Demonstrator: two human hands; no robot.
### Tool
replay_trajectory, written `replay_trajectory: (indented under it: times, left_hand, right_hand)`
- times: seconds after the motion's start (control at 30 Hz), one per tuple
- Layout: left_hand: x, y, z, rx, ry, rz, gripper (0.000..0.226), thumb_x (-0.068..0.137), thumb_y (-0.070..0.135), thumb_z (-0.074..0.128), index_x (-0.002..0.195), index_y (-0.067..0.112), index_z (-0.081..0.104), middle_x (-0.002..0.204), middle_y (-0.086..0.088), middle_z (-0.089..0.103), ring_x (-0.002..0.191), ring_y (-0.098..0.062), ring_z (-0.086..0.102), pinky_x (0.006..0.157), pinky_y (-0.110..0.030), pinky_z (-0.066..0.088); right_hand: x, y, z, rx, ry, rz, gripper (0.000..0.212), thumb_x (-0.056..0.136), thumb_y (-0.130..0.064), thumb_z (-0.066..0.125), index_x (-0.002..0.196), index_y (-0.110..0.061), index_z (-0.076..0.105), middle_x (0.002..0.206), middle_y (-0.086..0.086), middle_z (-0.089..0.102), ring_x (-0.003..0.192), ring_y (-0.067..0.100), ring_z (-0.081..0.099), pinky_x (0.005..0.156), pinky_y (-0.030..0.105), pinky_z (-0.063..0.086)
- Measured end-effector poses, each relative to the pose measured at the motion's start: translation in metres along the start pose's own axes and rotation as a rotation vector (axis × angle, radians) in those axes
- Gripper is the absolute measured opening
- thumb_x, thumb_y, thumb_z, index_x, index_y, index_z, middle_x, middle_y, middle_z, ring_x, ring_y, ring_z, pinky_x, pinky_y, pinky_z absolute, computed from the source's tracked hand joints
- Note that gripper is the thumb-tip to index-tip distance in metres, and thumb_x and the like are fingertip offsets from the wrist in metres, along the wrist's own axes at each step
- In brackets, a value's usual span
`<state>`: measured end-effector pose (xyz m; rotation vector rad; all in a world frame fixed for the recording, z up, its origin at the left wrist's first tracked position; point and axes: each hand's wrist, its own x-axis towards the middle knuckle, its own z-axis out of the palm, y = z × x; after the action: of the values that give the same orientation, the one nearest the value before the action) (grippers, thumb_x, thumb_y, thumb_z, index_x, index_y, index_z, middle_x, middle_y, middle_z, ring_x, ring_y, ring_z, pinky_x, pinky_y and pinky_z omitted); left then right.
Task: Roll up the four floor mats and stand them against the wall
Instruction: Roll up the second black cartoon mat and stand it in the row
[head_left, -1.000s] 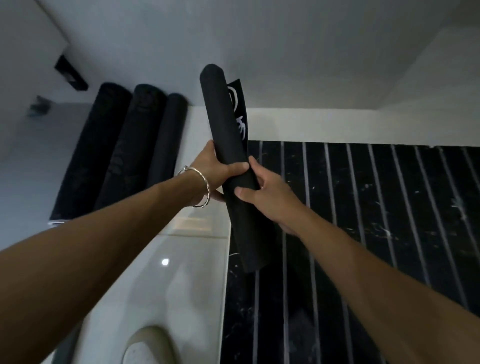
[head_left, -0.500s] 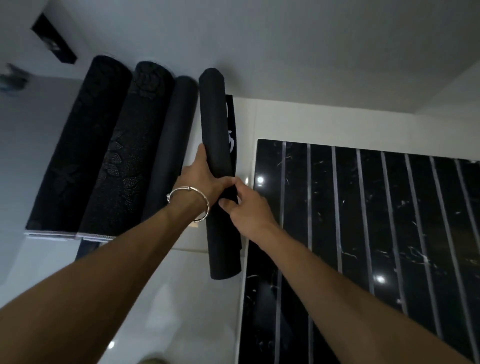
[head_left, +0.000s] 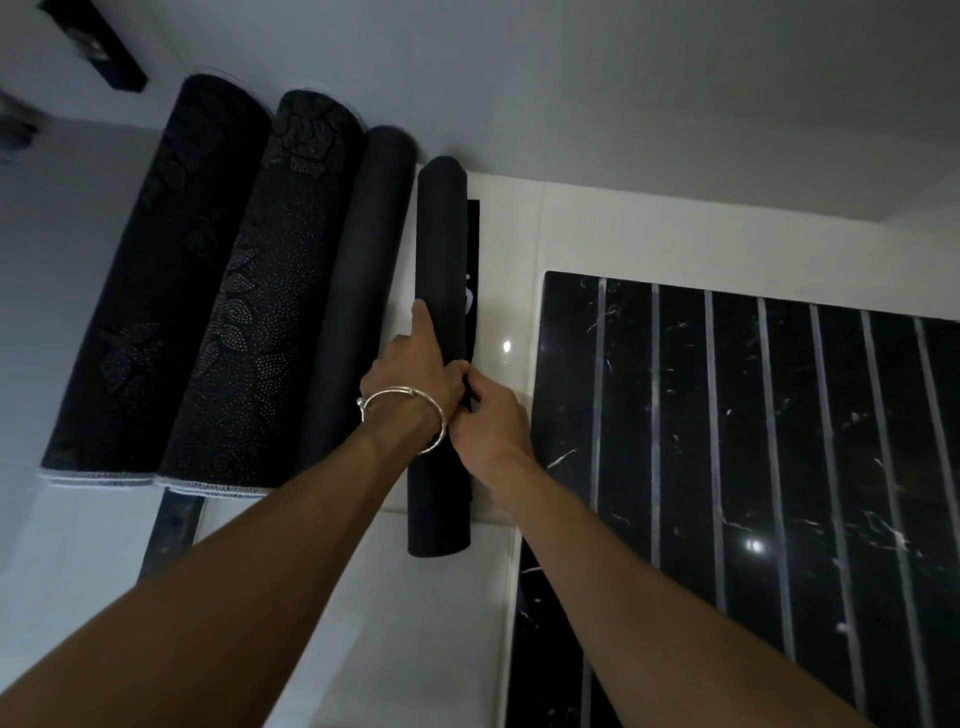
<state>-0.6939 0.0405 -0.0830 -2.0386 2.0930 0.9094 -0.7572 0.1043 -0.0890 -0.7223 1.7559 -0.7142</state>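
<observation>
The fingers of the left hand curl round the fourth mat near its middle, with the forefinger laid straight up along the roll. A bracelet sits at that wrist. Just beside it, the right hand pinches the roll's right side, fingertips closed on what looks like the loose flap — the exact hold is lost in the dark.

The roll stands nearly upright at the floor's far edge. Its top is at or close to the wall; I cannot tell whether it touches. To its left, three rolled mats lean on the wall side by side, the nearest one near it but apart. A black striped panel is set into the floor to the right.

It looks thin, smooth and light, soft rather than stiff, so I'd expect it to spring open once let go. The middle is the place to hold it, with the flap trapped under the fingers — better still, turned toward the wall. On that glossy tile its slim foot may well slide.
</observation>
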Motion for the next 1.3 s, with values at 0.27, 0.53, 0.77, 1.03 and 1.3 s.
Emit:
replay_trajectory:
  times: [0.27,0.53,0.77,1.03,1.3]
  left_hand:
    - [0.004,-0.006,-0.01,0.104,0.006,0.016,0.078,0.092,0.039,0.055,0.151,0.021,0.007,0.133,-0.019,0.049,0.119,-0.04,0.049,0.092,-0.044,0.041]
    - [0.002,-0.014,-0.008,0.098,0.012,0.028,0.077,0.091,0.043,0.054,0.151,0.024,0.009,0.136,-0.016,0.047,0.12,-0.038,0.048,0.094,-0.044,0.04]
    - [0.004,-0.015,-0.013,0.098,0.052,0.035,0.075,0.092,0.041,0.052,0.151,0.024,0.01,0.137,-0.015,0.045,0.12,-0.038,0.048,0.094,-0.044,0.04]
    - [0.004,-0.02,-0.014,0.133,0.052,0.038,0.072,0.093,0.038,0.052,0.151,0.021,0.012,0.136,-0.016,0.043,0.118,-0.037,0.049,0.092,-0.044,0.041]
    - [0.003,-0.026,-0.019,0.163,0.163,0.139,0.046,0.093,0.035,0.054,0.132,0.012,0.045,0.13,-0.011,0.043,0.117,-0.03,0.047,0.082,-0.04,0.044]
  right_hand:
    - [0.004,-0.007,0.01,0.009,-0.03,0.019,0.039,0.095,-0.007,0.045,0.131,-0.021,0.053,0.119,0.005,0.063,0.093,0.016,0.057,0.084,0.026,0.049]
    - [0.001,-0.001,0.016,0.069,-0.027,-0.003,0.038,0.095,-0.006,0.048,0.129,-0.021,0.055,0.1,-0.008,0.057,0.078,0.003,0.051,0.064,0.009,0.042]
    - [0.007,-0.007,0.018,0.07,-0.036,-0.018,0.036,0.095,-0.009,0.048,0.127,-0.024,0.056,0.104,-0.005,0.061,0.081,0.006,0.054,0.06,0.007,0.04]
    - [0.012,-0.007,0.026,0.079,-0.039,-0.019,0.033,0.096,-0.01,0.047,0.124,-0.022,0.058,0.109,0.001,0.066,0.095,0.017,0.062,0.08,0.022,0.05]
    - [0.014,-0.005,0.026,0.073,-0.063,-0.043,0.041,0.095,-0.005,0.047,0.134,-0.02,0.051,0.104,-0.004,0.058,0.091,0.01,0.054,0.078,0.02,0.046]
